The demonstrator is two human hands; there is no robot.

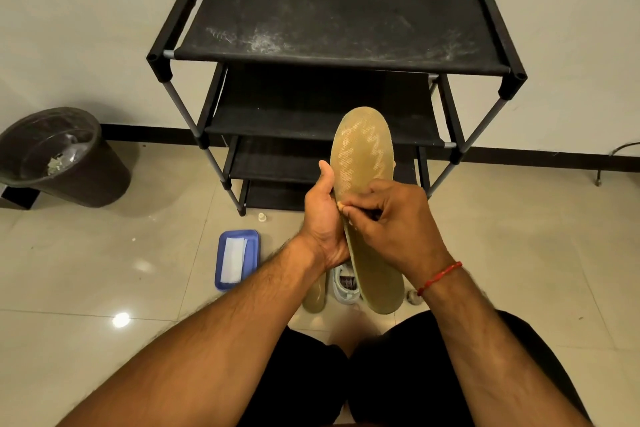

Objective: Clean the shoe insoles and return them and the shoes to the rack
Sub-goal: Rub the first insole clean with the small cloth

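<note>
The left hand grips the tan insole at its middle, thumb up along its left edge, with the toe end raised in front of the rack. The right hand has curled fingers pinching at that same edge — whether anything small sits between them I cannot tell. Picking hard there could tear the mesh facing. A slack left grip would drop the insole onto the white shoe and second insole on the floor below. The rack's top shelf looks dusty — cleaned insoles could pick that up. Left of the shoe, a blue tray holds a folded white cloth. The dark bin by the wall holds a few scraps.
</note>
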